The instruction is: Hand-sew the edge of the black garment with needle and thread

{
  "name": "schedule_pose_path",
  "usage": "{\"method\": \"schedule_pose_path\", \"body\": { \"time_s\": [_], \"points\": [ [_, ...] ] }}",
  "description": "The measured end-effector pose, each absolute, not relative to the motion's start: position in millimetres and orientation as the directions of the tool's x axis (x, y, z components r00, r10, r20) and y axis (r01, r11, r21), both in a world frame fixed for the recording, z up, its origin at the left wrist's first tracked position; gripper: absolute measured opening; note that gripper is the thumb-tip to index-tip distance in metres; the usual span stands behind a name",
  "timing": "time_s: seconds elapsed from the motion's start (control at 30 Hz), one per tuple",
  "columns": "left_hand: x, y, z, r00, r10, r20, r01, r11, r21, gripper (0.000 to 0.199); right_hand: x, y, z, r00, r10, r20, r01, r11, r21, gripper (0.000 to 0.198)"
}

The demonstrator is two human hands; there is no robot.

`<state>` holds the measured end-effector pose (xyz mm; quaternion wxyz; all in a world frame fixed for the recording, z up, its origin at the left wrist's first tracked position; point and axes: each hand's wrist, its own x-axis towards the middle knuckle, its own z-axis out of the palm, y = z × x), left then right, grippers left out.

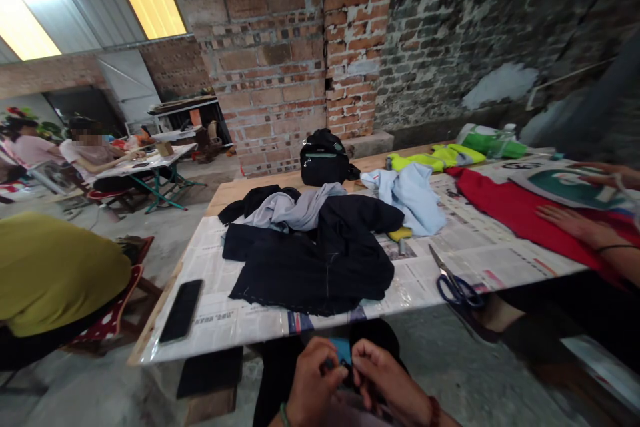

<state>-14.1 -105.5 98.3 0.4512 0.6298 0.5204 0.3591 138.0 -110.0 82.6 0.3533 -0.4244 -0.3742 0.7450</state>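
Close to my lap, below the table's front edge, my left hand [314, 377] and my right hand [383, 373] are closed and almost meet. Their fingertips pinch a small dark piece [345, 365], whose kind I cannot make out. A bit of blue material [341, 349] shows between the hands; whether it is held is unclear. Just beyond them, a dark navy garment [310, 267] with pale stitch marks lies crumpled on the table. Grey cloth [295, 207] and a light blue garment [410, 197] are bunched behind it. Scissors with blue handles [457, 287] rest at the table's edge, right.
Newspaper under clear plastic covers the table [225, 320]. A phone [181, 310] lies front left; a black bag [325, 159] stands at the back. At right, another person's hands [575, 223] work an iron [565, 188] on red cloth [500, 207]. Someone sits close at left [60, 273].
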Motion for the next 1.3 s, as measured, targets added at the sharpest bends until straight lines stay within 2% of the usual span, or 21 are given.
{"method": "schedule_pose_path", "body": {
  "time_s": [0.13, 0.23, 0.5, 0.63, 0.97, 1.3],
  "points": [
    [-11, -104, 100, 0.196, 0.941, -0.275, 0.172, 0.243, 0.955, 0.016, 135, -112, 78, -0.377, 0.851, -0.366, -0.183, -0.456, -0.871, 0.037],
    [-9, -102, 101, 0.151, 0.934, -0.323, 0.130, 0.305, 0.943, 0.016, 133, -113, 78, -0.372, 0.857, -0.357, -0.173, -0.441, -0.881, 0.035],
    [-9, -101, 94, 0.059, 0.956, -0.288, 0.190, 0.272, 0.943, 0.014, 133, -111, 81, -0.346, 0.867, -0.359, -0.152, -0.429, -0.891, 0.029],
    [-10, -101, 92, 0.016, 0.976, -0.216, 0.251, 0.205, 0.946, 0.011, 134, -111, 84, -0.327, 0.874, -0.358, -0.144, -0.421, -0.896, 0.031],
    [-11, -100, 93, -0.026, 0.972, -0.232, 0.216, 0.233, 0.948, 0.011, 139, -111, 81, -0.316, 0.895, -0.315, -0.170, -0.380, -0.909, 0.032],
    [-15, -97, 98, -0.055, 0.971, -0.232, 0.163, 0.238, 0.958, 0.011, 149, -104, 74, -0.272, 0.897, -0.348, -0.149, -0.397, -0.906, 0.037]
  ]
}}
